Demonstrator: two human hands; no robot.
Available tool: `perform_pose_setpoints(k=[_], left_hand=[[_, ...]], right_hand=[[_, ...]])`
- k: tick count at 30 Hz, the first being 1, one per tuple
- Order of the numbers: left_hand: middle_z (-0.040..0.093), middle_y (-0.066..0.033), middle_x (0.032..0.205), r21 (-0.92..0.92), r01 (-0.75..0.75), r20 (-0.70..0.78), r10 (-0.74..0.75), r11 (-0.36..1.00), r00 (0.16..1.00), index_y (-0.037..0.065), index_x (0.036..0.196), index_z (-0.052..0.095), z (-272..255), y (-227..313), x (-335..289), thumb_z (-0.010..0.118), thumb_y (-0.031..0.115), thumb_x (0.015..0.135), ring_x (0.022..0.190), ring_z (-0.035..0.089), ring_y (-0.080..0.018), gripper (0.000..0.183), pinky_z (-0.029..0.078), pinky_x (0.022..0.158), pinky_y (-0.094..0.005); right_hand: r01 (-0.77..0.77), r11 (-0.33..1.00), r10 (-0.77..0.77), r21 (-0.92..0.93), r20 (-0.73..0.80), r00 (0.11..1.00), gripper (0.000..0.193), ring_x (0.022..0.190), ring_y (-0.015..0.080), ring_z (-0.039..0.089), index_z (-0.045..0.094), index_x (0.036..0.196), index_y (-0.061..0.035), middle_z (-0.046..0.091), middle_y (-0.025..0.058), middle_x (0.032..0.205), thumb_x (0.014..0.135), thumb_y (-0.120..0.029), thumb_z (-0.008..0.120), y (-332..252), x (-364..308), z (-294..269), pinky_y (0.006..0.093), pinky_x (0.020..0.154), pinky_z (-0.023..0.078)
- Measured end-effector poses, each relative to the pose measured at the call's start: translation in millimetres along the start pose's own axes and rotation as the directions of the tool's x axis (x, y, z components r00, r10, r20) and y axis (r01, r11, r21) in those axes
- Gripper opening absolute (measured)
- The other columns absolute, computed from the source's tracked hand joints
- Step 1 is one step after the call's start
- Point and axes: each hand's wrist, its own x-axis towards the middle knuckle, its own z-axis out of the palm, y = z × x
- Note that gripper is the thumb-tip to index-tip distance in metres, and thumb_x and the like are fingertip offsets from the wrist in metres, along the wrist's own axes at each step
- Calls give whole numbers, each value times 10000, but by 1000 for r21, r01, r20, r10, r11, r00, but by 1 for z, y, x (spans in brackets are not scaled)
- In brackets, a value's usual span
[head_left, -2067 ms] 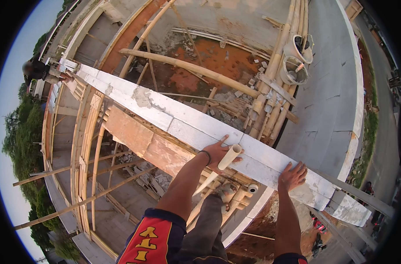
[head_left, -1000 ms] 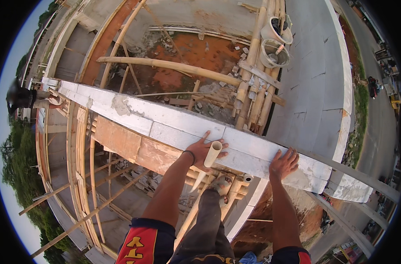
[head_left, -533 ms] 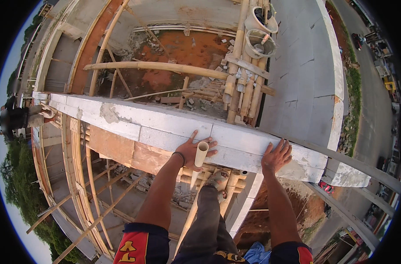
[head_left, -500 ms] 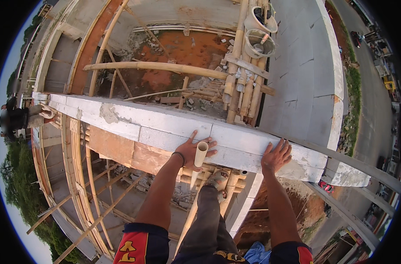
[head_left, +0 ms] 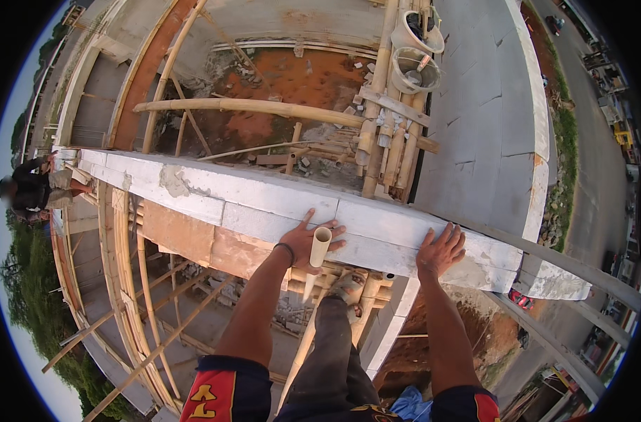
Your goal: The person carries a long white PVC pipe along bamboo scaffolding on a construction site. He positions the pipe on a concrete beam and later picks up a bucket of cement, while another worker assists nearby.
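My left hand (head_left: 303, 243) lies flat with its fingers spread on the white lightweight-block wall (head_left: 271, 209). A beige hollow pole (head_left: 319, 254) stands upright in front of it and covers part of the palm; whether the two touch I cannot tell. Farther right, my right hand (head_left: 441, 252) rests open on the wall's top and near face, fingers apart. Neither hand grips anything. Below, my foot (head_left: 350, 283) is on bamboo poles beside the wall.
Two pale buckets (head_left: 414, 69) stand on bamboo scaffolding (head_left: 380, 133) beyond the wall. A grey beam (head_left: 580, 266) crosses at right. Bamboo framing (head_left: 134, 281) spans a drop at lower left. Another person (head_left: 35, 188) is at the wall's far left end. A road (head_left: 594, 133) runs at right.
The person at far left has shifted, with an arm now reaching up to the wall's end. Both my hands stay where they were.
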Motion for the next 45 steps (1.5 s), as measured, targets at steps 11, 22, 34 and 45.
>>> perform_pose_setpoints(k=[11, 22, 34, 45], left_hand=[[144, 49, 1594, -6, -4, 16, 4, 1000, 1000, 322, 1497, 251, -1, 1, 0, 634, 694, 670, 1460, 158, -177, 984, 97, 1123, -690], [140, 49, 1597, -4, -2, 0, 2, 1000, 1000, 321, 1500, 253, 1, 0, 0, 619, 715, 681, 1467, 133, -176, 980, 59, 1131, -683], [131, 50, 1600, 18, -5, -2, 5, 1000, 1000, 317, 1499, 257, 2, 0, 0, 604, 732, 686, 1468, 134, -178, 977, 64, 1129, -683], [129, 45, 1597, -27, 9, 33, -8, 1000, 999, 328, 1500, 240, -7, 2, -3, 666, 676, 677, 1473, 115, -175, 990, 42, 1143, -668]], right_hand=[[4, 1000, -4, -7, -6, 1000, 583, 1429, 293, 203, 370, 1435, -119, 309, 87, 1508, 951, -424, 485, 1, -1, 0, 563, 1129, 166], [6, 1000, -6, 2, -20, 1000, 572, 1426, 296, 208, 385, 1419, -114, 314, 89, 1503, 949, -422, 492, 0, -1, 0, 568, 1124, 178], [2, 1000, -2, -3, -12, 1000, 561, 1427, 293, 209, 394, 1414, -121, 314, 88, 1507, 953, -426, 483, 0, -1, 0, 564, 1127, 178], [10, 1000, -10, -8, -39, 999, 560, 1415, 300, 230, 401, 1406, -117, 337, 96, 1488, 941, -408, 514, -1, -1, 0, 568, 1115, 197]])
